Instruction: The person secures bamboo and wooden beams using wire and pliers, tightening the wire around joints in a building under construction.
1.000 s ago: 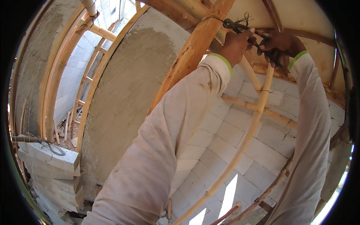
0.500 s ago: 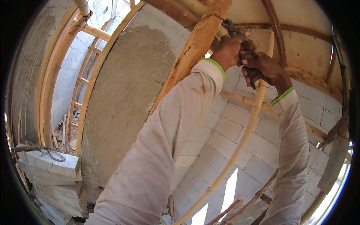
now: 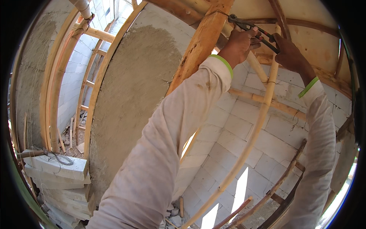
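Overhead, a pair of pincers [image 3: 263, 38] with dark, red-marked handles has its jaws at a thin wire [image 3: 218, 12] wrapped round a thick wooden beam [image 3: 204, 42]. My right hand [image 3: 290, 54] is closed round the handle ends. Beside the beam, my left hand [image 3: 238, 46] is closed at the handles nearer the jaws, its thumb and fingers against them. Whether it also pinches the wire end cannot be made out. The two handles stand slightly apart.
A long bamboo pole [image 3: 248, 149] slants down past my arms. A light block wall [image 3: 263, 129] stands behind, with a plastered wall panel [image 3: 129, 87] to the left. Stacked blocks [image 3: 57, 166] carry a coil of wire [image 3: 63, 159]. Roof panels [image 3: 312, 45] hang above.
My right hand has moved right and up, away from my left hand. The pincers have swung from steep to flatter, their handles now more visible. My left hand has shifted slightly.
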`<act>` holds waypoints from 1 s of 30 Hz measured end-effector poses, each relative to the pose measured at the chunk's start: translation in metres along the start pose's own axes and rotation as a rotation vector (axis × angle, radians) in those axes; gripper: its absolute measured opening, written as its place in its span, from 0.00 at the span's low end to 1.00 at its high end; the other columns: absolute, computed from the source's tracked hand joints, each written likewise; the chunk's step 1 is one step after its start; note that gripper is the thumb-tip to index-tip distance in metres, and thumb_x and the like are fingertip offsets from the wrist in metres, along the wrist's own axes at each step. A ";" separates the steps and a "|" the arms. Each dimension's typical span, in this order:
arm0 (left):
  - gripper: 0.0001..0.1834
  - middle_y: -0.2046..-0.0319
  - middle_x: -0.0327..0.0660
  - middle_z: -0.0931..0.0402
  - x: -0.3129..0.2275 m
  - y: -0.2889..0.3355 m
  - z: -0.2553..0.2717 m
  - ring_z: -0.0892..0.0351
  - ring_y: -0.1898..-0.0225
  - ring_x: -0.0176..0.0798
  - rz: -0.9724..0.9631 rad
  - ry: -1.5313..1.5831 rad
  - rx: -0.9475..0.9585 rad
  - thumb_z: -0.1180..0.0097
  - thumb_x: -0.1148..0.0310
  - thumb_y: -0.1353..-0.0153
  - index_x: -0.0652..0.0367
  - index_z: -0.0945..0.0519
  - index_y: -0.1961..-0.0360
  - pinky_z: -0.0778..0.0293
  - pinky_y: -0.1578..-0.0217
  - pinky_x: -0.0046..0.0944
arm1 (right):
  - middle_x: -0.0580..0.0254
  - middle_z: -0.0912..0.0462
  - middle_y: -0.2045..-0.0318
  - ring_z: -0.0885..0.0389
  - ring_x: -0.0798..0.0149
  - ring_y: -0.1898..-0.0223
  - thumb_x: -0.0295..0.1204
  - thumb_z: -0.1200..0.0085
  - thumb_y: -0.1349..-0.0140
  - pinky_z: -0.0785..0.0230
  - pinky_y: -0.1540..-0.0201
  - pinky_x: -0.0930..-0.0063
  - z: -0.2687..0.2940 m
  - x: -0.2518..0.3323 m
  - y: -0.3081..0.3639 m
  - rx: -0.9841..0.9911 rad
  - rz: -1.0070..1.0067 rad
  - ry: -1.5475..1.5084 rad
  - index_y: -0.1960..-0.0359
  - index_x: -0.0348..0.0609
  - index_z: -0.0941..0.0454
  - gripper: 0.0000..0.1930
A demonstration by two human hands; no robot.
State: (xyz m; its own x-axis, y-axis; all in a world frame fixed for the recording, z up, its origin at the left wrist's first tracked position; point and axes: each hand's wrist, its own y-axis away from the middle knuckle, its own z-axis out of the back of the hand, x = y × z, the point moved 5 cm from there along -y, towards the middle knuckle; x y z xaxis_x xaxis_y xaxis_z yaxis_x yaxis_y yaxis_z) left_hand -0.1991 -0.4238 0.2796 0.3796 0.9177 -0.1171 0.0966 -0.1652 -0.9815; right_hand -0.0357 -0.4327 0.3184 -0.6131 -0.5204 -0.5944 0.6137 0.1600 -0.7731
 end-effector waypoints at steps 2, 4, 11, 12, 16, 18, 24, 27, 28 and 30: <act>0.13 0.56 0.50 0.25 -0.002 0.005 0.006 0.20 0.58 0.46 -0.010 -0.026 0.004 0.47 0.70 0.31 0.66 0.32 0.51 0.21 0.47 0.48 | 0.43 0.21 0.67 0.20 0.43 0.60 0.23 0.48 0.52 0.30 0.58 0.56 0.005 0.017 0.009 0.000 -0.030 -0.095 0.52 0.35 0.30 0.22; 0.13 0.56 0.50 0.25 -0.005 0.008 0.008 0.20 0.58 0.46 -0.021 -0.037 -0.019 0.48 0.70 0.31 0.66 0.32 0.51 0.20 0.49 0.48 | 0.41 0.19 0.64 0.19 0.43 0.59 0.25 0.47 0.53 0.28 0.58 0.57 -0.011 0.037 0.021 -0.020 -0.187 -0.011 0.49 0.35 0.30 0.25; 0.12 0.62 0.48 0.26 0.002 0.025 0.015 0.18 0.62 0.47 -0.017 -0.027 -0.115 0.48 0.68 0.31 0.64 0.32 0.54 0.18 0.57 0.48 | 0.42 0.19 0.58 0.17 0.45 0.57 0.26 0.45 0.51 0.26 0.55 0.56 -0.058 0.102 0.051 -0.176 -0.497 -0.133 0.42 0.34 0.35 0.31; 0.12 0.62 0.48 0.26 0.001 0.023 0.018 0.18 0.63 0.47 -0.020 -0.057 -0.114 0.47 0.67 0.32 0.63 0.33 0.54 0.18 0.57 0.48 | 0.42 0.19 0.57 0.17 0.46 0.57 0.26 0.45 0.51 0.26 0.55 0.56 -0.063 0.106 0.050 -0.221 -0.489 -0.135 0.41 0.34 0.36 0.32; 0.20 0.60 0.51 0.27 0.005 0.021 0.023 0.18 0.63 0.49 0.067 -0.020 -0.106 0.45 0.64 0.33 0.63 0.36 0.48 0.19 0.58 0.49 | 0.42 0.19 0.56 0.17 0.46 0.56 0.28 0.43 0.51 0.26 0.55 0.55 -0.058 0.114 0.053 -0.214 -0.505 -0.166 0.42 0.35 0.35 0.32; 0.26 0.59 0.52 0.27 0.004 0.027 0.025 0.19 0.61 0.50 0.071 -0.039 -0.119 0.43 0.59 0.34 0.63 0.37 0.45 0.20 0.56 0.50 | 0.41 0.19 0.56 0.17 0.45 0.55 0.28 0.43 0.52 0.27 0.54 0.55 -0.066 0.107 0.052 -0.147 -0.534 -0.162 0.44 0.35 0.34 0.30; 0.36 0.51 0.56 0.28 0.005 0.028 0.013 0.25 0.48 0.53 0.166 -0.052 -0.105 0.39 0.47 0.40 0.64 0.36 0.42 0.31 0.42 0.54 | 0.71 0.32 0.78 0.37 0.77 0.81 0.28 0.44 0.58 0.41 0.82 0.81 -0.038 0.006 0.030 0.410 -0.225 -0.998 0.54 0.34 0.29 0.25; 0.34 0.51 0.54 0.28 0.001 0.005 0.017 0.26 0.48 0.53 0.109 -0.012 -0.013 0.36 0.49 0.40 0.63 0.33 0.44 0.32 0.40 0.54 | 0.74 0.35 0.79 0.41 0.81 0.82 0.26 0.45 0.57 0.48 0.86 0.85 -0.045 -0.002 0.012 0.686 -0.125 -1.448 0.54 0.33 0.29 0.24; 0.33 0.51 0.54 0.28 0.005 0.002 0.018 0.26 0.48 0.53 0.106 0.029 0.009 0.36 0.50 0.41 0.62 0.33 0.45 0.32 0.40 0.54 | 0.74 0.35 0.79 0.41 0.81 0.82 0.26 0.46 0.57 0.49 0.86 0.85 -0.051 -0.001 0.013 0.762 -0.127 -1.589 0.54 0.33 0.29 0.24; 0.29 0.53 0.53 0.27 0.008 -0.006 0.018 0.24 0.51 0.52 0.076 0.073 0.018 0.36 0.54 0.40 0.61 0.32 0.46 0.29 0.42 0.54 | 0.73 0.37 0.79 0.43 0.81 0.82 0.26 0.46 0.56 0.49 0.86 0.85 -0.057 -0.007 0.013 0.800 -0.152 -1.669 0.52 0.32 0.29 0.25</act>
State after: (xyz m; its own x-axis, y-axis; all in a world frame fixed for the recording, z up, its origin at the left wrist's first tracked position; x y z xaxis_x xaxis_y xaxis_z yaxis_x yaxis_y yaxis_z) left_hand -0.2130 -0.4094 0.2820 0.4509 0.8741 -0.1807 0.0488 -0.2263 -0.9728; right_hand -0.0520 -0.3793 0.2994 0.0812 -0.7540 0.6519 0.9711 -0.0873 -0.2220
